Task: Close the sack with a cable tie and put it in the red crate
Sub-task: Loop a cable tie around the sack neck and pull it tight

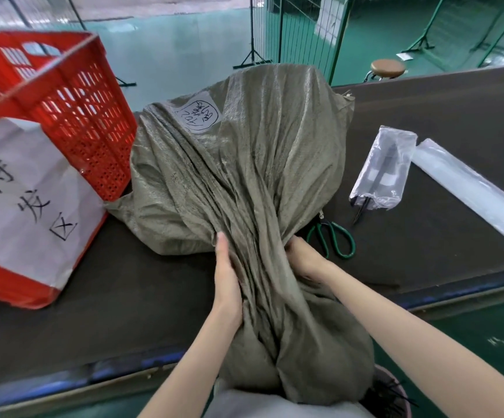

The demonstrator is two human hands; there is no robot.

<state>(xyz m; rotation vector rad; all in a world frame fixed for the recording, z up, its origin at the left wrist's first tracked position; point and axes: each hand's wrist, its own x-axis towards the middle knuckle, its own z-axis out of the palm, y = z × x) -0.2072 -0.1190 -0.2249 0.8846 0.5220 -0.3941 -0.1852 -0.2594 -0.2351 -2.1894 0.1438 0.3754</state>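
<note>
A grey-green woven sack (244, 152) with a handwritten white label lies on the dark table (124, 297), its neck bunched toward me. My left hand (226, 273) lies along the left side of the gathered neck, thumb on the cloth. My right hand (302, 254) grips the neck from the right, fingers tucked into the folds. The red crate (63, 95) stands tilted at the left, a white sheet with black characters on its front. Black cable ties (392, 390) poke out of a container at the bottom right.
Green-handled scissors (335, 236) lie just right of the sack neck. Further right are a clear plastic bag holding black ties (383, 170) and a long clear packet (471, 191). A round stool (388, 67) and wire fencing stand behind the table.
</note>
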